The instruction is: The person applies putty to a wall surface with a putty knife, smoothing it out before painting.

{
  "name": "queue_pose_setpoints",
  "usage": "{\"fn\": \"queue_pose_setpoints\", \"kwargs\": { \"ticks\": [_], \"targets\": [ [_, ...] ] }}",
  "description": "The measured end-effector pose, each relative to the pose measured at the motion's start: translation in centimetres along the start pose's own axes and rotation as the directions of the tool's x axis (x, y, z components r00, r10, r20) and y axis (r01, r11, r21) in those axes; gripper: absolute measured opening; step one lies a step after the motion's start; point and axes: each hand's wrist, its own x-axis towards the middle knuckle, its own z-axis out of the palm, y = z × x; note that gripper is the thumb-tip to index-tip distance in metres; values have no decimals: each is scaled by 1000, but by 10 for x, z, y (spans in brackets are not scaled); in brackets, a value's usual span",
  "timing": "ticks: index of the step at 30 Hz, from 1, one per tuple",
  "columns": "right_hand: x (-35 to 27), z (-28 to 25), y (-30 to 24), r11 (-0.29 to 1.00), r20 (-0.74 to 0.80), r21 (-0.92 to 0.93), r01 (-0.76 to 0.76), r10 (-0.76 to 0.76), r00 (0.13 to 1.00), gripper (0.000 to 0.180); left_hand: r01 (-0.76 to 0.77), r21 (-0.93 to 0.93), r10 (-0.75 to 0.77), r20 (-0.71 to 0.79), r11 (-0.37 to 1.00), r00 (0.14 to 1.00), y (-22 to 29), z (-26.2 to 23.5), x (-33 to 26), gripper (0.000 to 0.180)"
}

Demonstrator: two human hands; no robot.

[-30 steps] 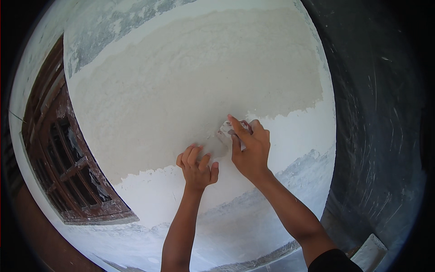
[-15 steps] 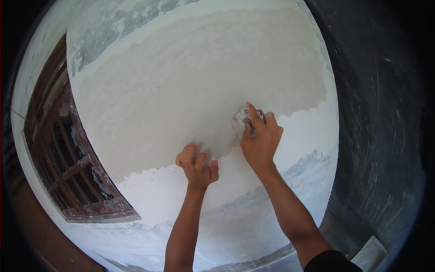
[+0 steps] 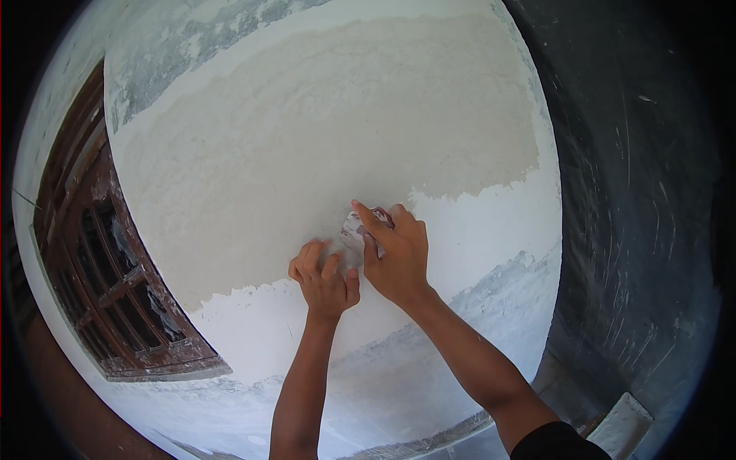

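Observation:
My right hand point(image 3: 402, 259) grips a small flat tool point(image 3: 353, 228), smeared white with reddish patches, and presses it against the wall point(image 3: 253, 176). Its index finger lies stretched along the tool; most of its shape is hidden under the fingers, so its exact kind does not show. Just left of it, my left hand point(image 3: 323, 285) holds nothing. Its fingers are bent but apart, the tips at the wall. Both hands are at the ragged lower border between a damp beige-grey coat and the white band point(image 3: 475, 222) below.
A brown wooden window with bars point(image 3: 126, 284) is set in the wall on the left. Along the right runs a dark, scratched surface point(image 3: 621, 215). A pale, white-smeared flat piece point(image 3: 622, 427) lies low at the right, near my sleeve.
My right hand has slid the tool left and slightly down along the wall, close to my left hand. White surface now shows where the tool was. My left hand has barely shifted.

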Motion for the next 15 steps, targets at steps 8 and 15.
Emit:
{"fn": "queue_pose_setpoints", "kwargs": {
  "ticks": [8,15],
  "targets": [
    [6,-18,7,998,-38,14,-63,64,997,53,-8,8,8,30,1000,1000,0,1,0,29],
    [15,-32,29,951,-172,-300,-80,28,985,54,-2,30,1,35,1000,999,-2,-6,-2,29]
  ]
}}
